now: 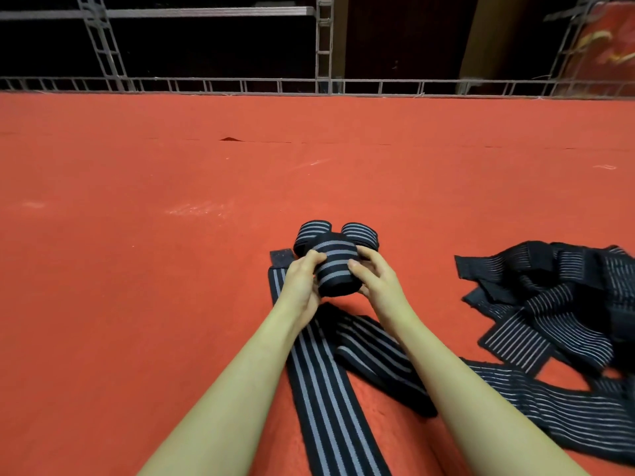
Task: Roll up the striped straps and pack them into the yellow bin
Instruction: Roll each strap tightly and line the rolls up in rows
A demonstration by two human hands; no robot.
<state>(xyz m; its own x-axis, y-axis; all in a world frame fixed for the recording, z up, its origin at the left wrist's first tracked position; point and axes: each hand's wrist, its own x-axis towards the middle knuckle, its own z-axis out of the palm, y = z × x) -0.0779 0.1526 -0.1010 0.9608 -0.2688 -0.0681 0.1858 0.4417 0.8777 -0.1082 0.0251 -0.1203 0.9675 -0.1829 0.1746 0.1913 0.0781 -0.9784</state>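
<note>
Both hands hold one rolled black strap with grey stripes (336,267) just above the red carpet. My left hand (303,281) grips its left end, and my right hand (376,278) grips its right end. Two more rolled straps (311,233) (360,233) stand right behind it on the carpet. A long unrolled strap (323,379) lies flat under my forearms, with another loose strap (374,352) beside it. A tangled pile of unrolled striped straps (556,314) lies to the right. No yellow bin is in view.
The red carpet (171,235) stretches far ahead and to the left. A grey metal truss frame (323,85) runs along its far edge, with dark space behind it. A red and gold panel (608,42) leans at the top right.
</note>
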